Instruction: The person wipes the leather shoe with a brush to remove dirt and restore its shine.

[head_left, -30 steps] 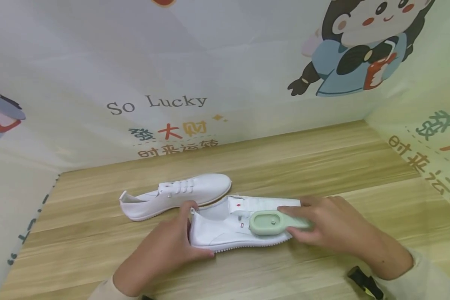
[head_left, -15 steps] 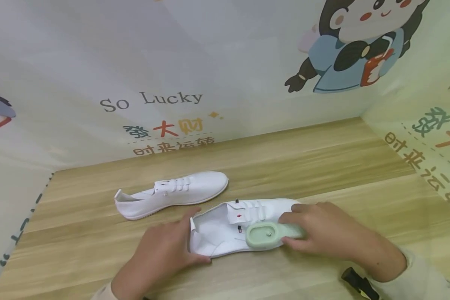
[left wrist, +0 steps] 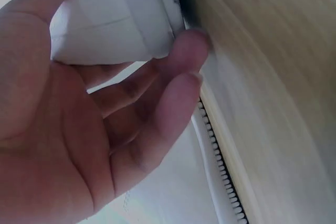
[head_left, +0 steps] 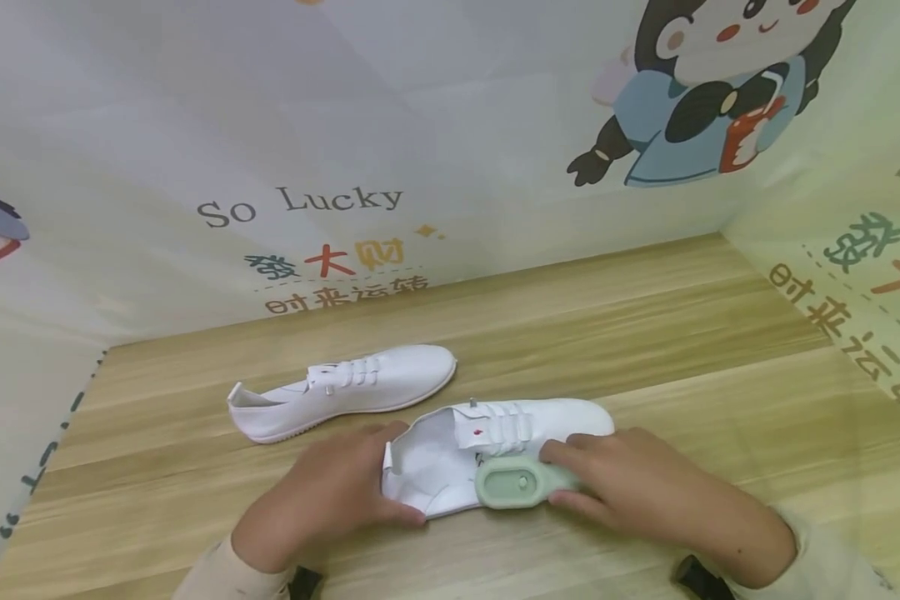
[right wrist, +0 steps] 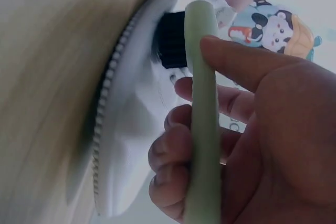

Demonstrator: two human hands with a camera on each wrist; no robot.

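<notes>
In the head view a white lace-up shoe (head_left: 570, 414) lies with its toe to the right and its opening towards me. My left hand (head_left: 326, 487) grips its heel, thumb on the near side; the left wrist view shows the fingers curled about the heel (left wrist: 105, 19). A pale green brush (head_left: 512, 483) is held by the handle in my right hand (head_left: 633, 479). Its dark bristles (right wrist: 172, 40), seen in the right wrist view, press against the shoe's near side, above the ridged sole (right wrist: 107, 77).
A second white shoe (head_left: 401, 379) lies behind, toe to the right. The wooden tabletop (head_left: 645, 325) meets a printed cloth wall (head_left: 495, 167) at the back, with more cloth at both sides. Dark straps (head_left: 701, 577) show near the wrists.
The held shoe has rolled so that more of its inside shows. My right hand has moved the brush left and lower along the near side, towards the heel. The second shoe stays put.
</notes>
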